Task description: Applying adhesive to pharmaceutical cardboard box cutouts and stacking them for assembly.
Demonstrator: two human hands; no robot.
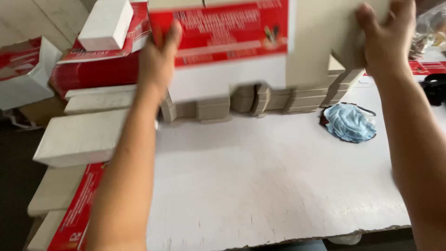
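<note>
Forearms nearest, both raised | left hand (158,60) clamps red-and-white carton (223,42) at 11 o'clock edge, thumb over print | right hand (388,39) pressed flat on its grey panel at 1 o'clock | carton held above white board (260,186) | risk: carton may slip onto stacked grey flats (260,100); motion blur suggests haste.

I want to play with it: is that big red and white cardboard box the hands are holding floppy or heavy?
The box is probably light: the left hand and right hand lift it by its edges alone. It looks fairly stiff, since the panels stay flat. Thin cardboard like this may bend if squeezed.
</note>
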